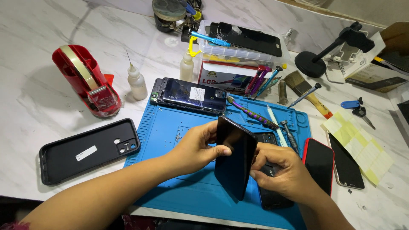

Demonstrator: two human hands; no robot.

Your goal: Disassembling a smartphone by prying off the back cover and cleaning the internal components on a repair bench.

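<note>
Head view: nearest the camera, a black phone screen panel (235, 157) is held on edge, tilted, above the blue repair mat (179, 127). The left hand (197, 147) is closed on the panel's left edge, with the thumb laid across its dark face. The right hand (283, 170) is curled against the panel's right edge, fingers bent in; how firmly it grips cannot be told. Under the right hand an opened phone body (270, 194) is seen lying on the mat, partly hidden.

Just right of the mat, a red-edged phone (318, 164) and a second dark phone (346, 166) lie face up on the marble worktop (38, 98), beside a sheet of yellow stickers (360, 145). To the left, an empty black phone case (89, 149) lies open side up.

At the mat's far edge a blue phone back (191, 96) is placed, and screwdrivers (255, 116) rest in the mat's tray slots. A red tape dispenser (87, 81) and two small dropper bottles (137, 81) stand beyond.

Farther back, a clear plastic box (238, 53) is seen with a black screen laid on its lid and blue tweezers (211, 39) across it; its contents cannot be made out. A black stand (324, 53) is at far right.
</note>
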